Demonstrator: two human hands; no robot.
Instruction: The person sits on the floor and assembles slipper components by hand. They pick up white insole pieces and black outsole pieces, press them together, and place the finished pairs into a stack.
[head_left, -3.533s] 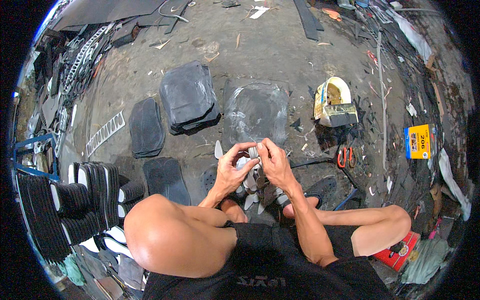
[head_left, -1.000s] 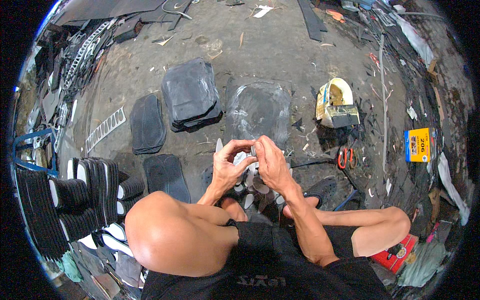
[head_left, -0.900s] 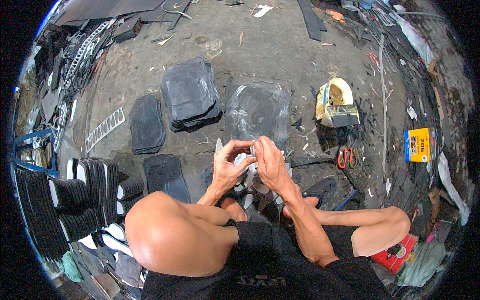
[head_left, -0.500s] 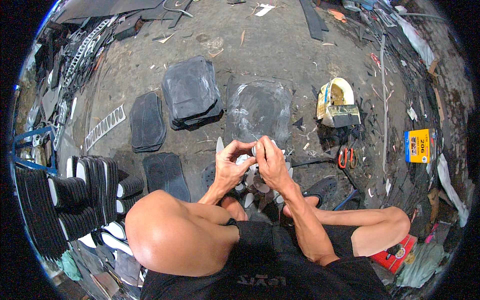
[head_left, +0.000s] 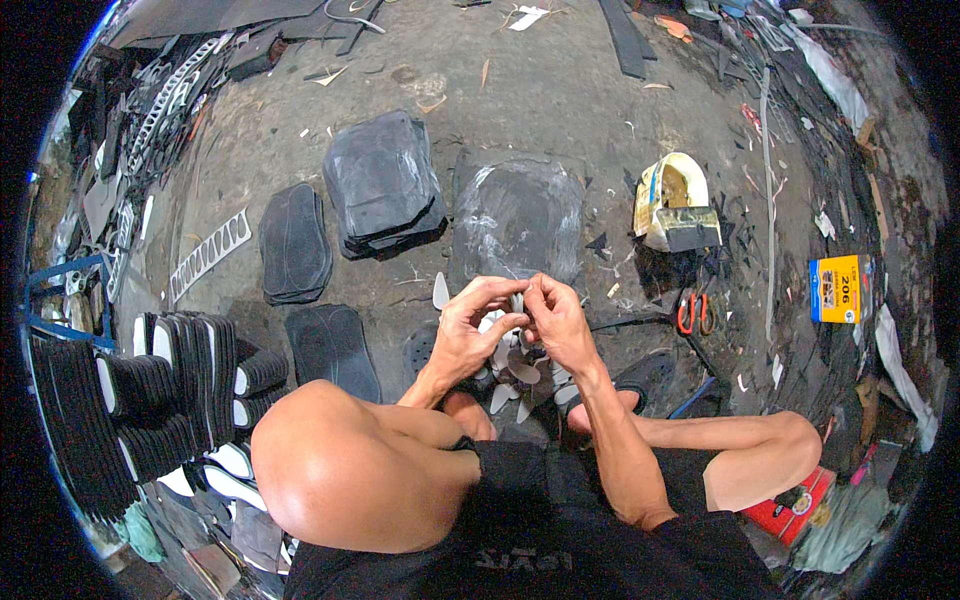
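In front of my body, both hands meet over a small pale piece (head_left: 517,301), mostly hidden by fingers. My left hand (head_left: 468,325) curls thumb and forefinger around it. My right hand (head_left: 562,322) pinches at its right side, fingertips pressed together. Under the hands lies a heap of white and grey teardrop-shaped pieces (head_left: 523,369), partly covered by my wrists. One more white teardrop piece (head_left: 440,291) shows just left of my left hand. Beyond my fingers, a dark, white-smeared mat (head_left: 520,215) lies flat on the floor.
Stacked dark sole sheets (head_left: 385,175) and black sole pieces (head_left: 296,245) lie left of the mat. Rows of black-and-white soles (head_left: 165,380) crowd the near left. To the right are a cut-open pale container (head_left: 675,200), orange-handled scissors (head_left: 688,313) and a yellow-blue box (head_left: 838,291).
My right hand has shifted slightly right and its wrist has turned. My left hand's fingers now reach further across, and more of the heap shows between the hands.
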